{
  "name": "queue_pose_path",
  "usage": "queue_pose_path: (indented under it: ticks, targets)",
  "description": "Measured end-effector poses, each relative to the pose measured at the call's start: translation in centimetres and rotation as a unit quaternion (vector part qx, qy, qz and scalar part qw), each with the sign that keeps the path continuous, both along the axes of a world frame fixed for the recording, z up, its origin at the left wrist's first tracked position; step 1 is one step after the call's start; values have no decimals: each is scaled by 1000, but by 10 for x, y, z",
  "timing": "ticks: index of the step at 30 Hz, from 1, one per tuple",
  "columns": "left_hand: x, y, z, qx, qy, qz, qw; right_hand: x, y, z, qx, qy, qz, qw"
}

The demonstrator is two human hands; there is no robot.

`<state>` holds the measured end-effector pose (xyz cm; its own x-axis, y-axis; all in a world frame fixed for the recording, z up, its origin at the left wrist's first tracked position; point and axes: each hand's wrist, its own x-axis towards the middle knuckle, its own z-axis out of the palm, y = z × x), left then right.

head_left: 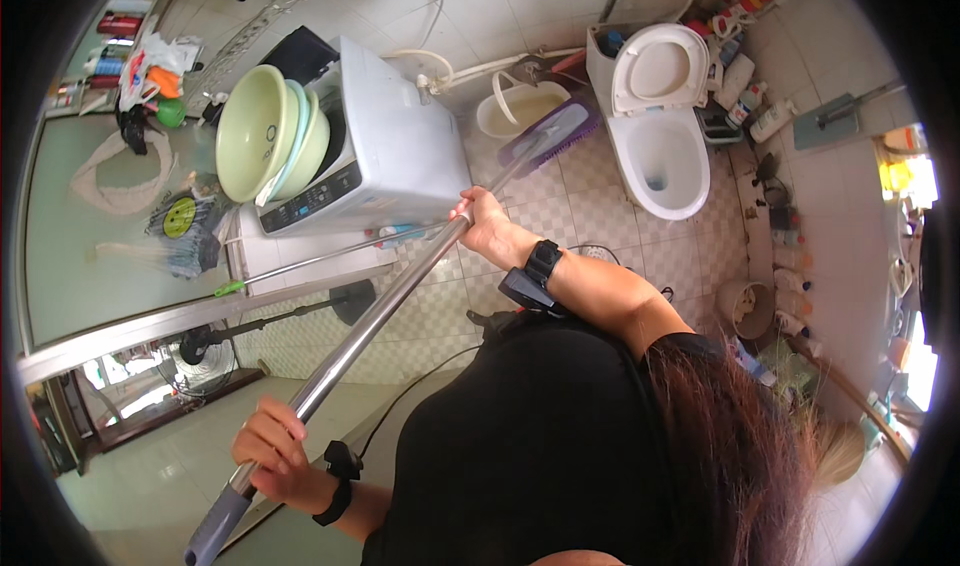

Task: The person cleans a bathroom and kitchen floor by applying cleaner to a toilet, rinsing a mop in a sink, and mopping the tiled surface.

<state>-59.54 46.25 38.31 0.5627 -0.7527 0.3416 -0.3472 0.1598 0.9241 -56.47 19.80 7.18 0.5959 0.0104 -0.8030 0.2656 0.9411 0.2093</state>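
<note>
A flat mop [549,131] with a purple fringed head and a long metal pole runs diagonally across the view. My left hand [274,451] is wrapped round the pole just above its grey end grip. Farther up, my right hand [485,228] closes on the pole nearer the head. The mop head lies beside a pale bucket [522,109] with a looped handle and cloudy liquid in it, overlapping its right rim. Whether the head touches the floor I cannot tell. Black bands circle both wrists.
A white toilet [664,171] stands with its lid raised, right of the mop head. Left of it, a washing machine [400,136] carries stacked green basins [250,131]. A thin pole with a green tip [300,264] crosses behind. Bottles [770,121] line the right wall near a bin [744,309].
</note>
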Motion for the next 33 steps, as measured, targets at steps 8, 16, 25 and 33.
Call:
queue_pose_path:
  ticks: [8,16,25,33]
  targets:
    - [-28,22,17,-54,-67,-5,996,29,-9,37,-29,-95,40,994]
    - [-44,7,36,-229,-17,113,967,63,-15,97,32,-178,-9,983]
    - [-44,-77,62,-306,-109,-15,946,75,-29,107,138,-272,-35,952]
    - [-38,-106,64,-242,-143,-208,937,75,-32,100,120,-212,24,970]
